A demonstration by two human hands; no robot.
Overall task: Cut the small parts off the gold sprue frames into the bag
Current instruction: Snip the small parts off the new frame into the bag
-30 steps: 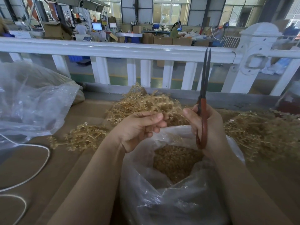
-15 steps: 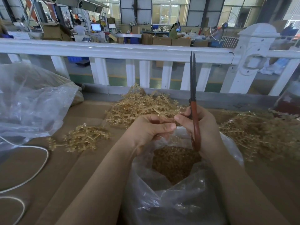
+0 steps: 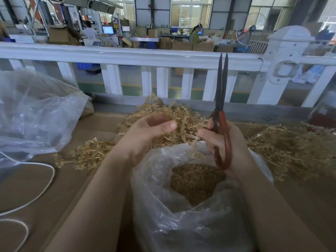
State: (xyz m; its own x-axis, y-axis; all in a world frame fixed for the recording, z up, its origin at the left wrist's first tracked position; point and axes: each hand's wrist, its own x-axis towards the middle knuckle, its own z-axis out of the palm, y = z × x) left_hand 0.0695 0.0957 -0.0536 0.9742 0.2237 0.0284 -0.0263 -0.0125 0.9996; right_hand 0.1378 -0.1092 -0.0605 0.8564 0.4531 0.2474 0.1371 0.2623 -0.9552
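Note:
My right hand (image 3: 238, 144) grips the red-handled scissors (image 3: 226, 142), whose dark blades point straight up and stand slightly apart. Its fingertips also touch a thin gold sprue frame (image 3: 194, 142) that dangles over the open clear bag (image 3: 160, 164). Cut gold parts (image 3: 192, 180) fill the bottom of that bag. My left hand (image 3: 143, 137) hovers, blurred, just left of the sprue with its fingers loosely curled; I see nothing plainly held in it. A heap of gold sprue frames (image 3: 174, 113) lies right behind both hands.
More gold sprues lie in a small pile (image 3: 91, 153) at the left and a wide pile (image 3: 291, 148) at the right. A large crumpled plastic bag (image 3: 36, 115) sits far left, above a white cable (image 3: 45, 188). A white railing (image 3: 145, 57) borders the cardboard-covered table (image 3: 54, 206).
My left hand has let go of the sprue and pulled away up and to the left. The right hand with the scissors stayed above the bag, and the blades have parted a little.

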